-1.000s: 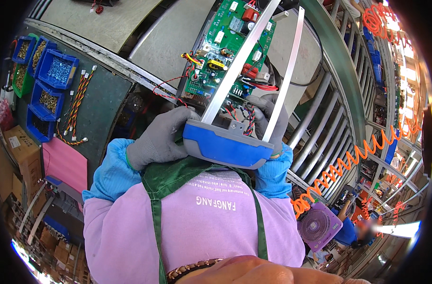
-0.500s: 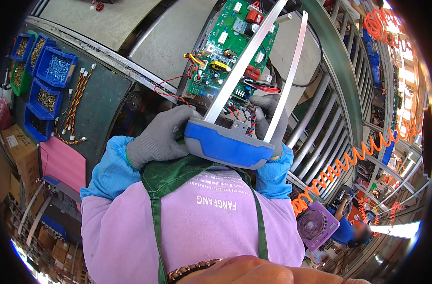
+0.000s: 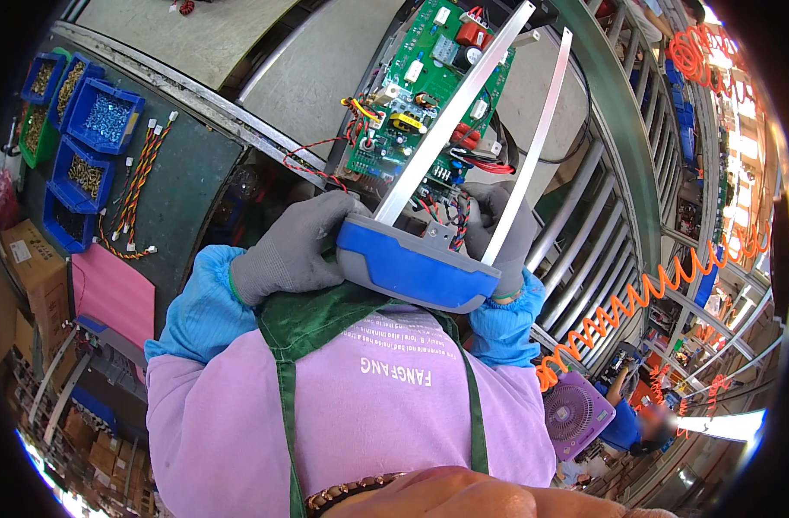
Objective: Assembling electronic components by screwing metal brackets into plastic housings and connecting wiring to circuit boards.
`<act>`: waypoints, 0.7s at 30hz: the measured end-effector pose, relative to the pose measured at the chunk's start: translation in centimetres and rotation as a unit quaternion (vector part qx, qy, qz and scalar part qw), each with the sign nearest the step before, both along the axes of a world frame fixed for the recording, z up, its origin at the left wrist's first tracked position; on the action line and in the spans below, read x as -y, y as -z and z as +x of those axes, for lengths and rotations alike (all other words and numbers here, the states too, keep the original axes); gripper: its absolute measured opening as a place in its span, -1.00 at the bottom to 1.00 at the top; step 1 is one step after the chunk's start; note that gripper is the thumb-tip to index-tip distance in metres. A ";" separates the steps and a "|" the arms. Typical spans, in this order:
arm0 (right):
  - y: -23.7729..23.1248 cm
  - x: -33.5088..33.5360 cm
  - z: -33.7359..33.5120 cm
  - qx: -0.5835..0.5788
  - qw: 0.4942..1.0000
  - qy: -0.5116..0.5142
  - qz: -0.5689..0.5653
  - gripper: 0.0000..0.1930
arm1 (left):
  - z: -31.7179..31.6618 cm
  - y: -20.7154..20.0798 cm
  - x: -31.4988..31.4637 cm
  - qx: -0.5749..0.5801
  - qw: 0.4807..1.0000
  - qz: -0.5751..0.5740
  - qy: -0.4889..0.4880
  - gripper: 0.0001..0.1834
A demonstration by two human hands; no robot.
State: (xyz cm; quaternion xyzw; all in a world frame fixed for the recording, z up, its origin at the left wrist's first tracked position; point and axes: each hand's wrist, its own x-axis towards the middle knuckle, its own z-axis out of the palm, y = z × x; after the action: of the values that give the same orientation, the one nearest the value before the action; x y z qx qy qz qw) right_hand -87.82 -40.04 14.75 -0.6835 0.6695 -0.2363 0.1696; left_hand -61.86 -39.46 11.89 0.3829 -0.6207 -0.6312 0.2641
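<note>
A blue-and-grey plastic end panel [image 3: 416, 266] is tilted close to my chest. Two long metal strips, the left one [image 3: 455, 112] and the right one [image 3: 532, 142], run from it away from me. My left hand [image 3: 299, 246], in a grey glove, is closed on the panel's left end. Behind the panel, my gloved right hand [image 3: 506, 226] has its fingers bent around twisted wires [image 3: 462, 220], beside the right strip. Its fingertips are partly hidden. Beyond both hands lies a green circuit board [image 3: 420, 95] with many components and loose leads.
At the left, blue bins [image 3: 105, 116] of screws and several twisted cables [image 3: 142, 186] lie on a dark green bench. A pink sheet [image 3: 114, 298] hangs nearer. To the right are metal rollers [image 3: 580, 229], an orange coiled hose [image 3: 627, 298], a purple fan [image 3: 576, 414] and another person [image 3: 636, 423].
My right hand has shifted slightly to the right. The circuit board and strips sit a little farther right in the picture. My left hand keeps its hold on the panel.
</note>
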 end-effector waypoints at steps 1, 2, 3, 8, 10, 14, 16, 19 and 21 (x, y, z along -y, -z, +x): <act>0.0 0.0 0.0 0.008 1.000 0.003 -0.008 -0.83 | 0.1 -0.2 0.0 0.002 1.000 0.006 0.003 -0.49; 0.1 0.0 0.1 0.016 1.000 0.006 -0.015 -0.84 | 0.2 -0.2 0.1 0.005 1.000 0.013 0.007 -0.49; 0.1 0.0 0.2 0.016 1.000 0.006 -0.015 -0.84 | 0.3 -0.2 0.0 0.005 1.000 0.013 0.007 -0.49; -0.5 0.2 0.6 0.021 0.999 0.027 -0.011 -0.88 | 0.5 -0.2 0.2 -0.003 1.000 0.010 0.010 -0.48; -0.9 0.3 0.9 0.023 0.999 0.024 -0.005 -0.88 | 0.6 -0.2 0.1 -0.005 1.000 0.017 0.006 -0.48; -1.5 0.4 1.4 0.025 0.999 0.021 0.006 -0.89 | 0.9 0.1 0.1 -0.012 1.000 0.020 0.007 -0.49; -1.4 0.4 1.4 0.021 0.999 0.024 0.008 -0.90 | 1.0 -0.2 0.3 -0.008 0.999 0.031 0.010 -0.49; -0.5 -0.2 0.9 0.024 0.997 0.070 0.031 -0.90 | 1.2 -0.5 1.1 -0.009 0.999 0.033 0.032 -0.50; -0.3 -0.3 0.9 0.033 0.992 0.109 0.059 -0.90 | 1.5 -0.6 1.6 -0.014 0.998 0.031 0.045 -0.50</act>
State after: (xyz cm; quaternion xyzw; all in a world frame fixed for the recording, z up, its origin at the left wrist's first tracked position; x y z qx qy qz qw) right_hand -86.96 -39.79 15.05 -0.5869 0.7469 -0.2359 0.2048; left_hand -60.36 -41.06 12.50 0.3533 -0.6135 -0.6670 0.2320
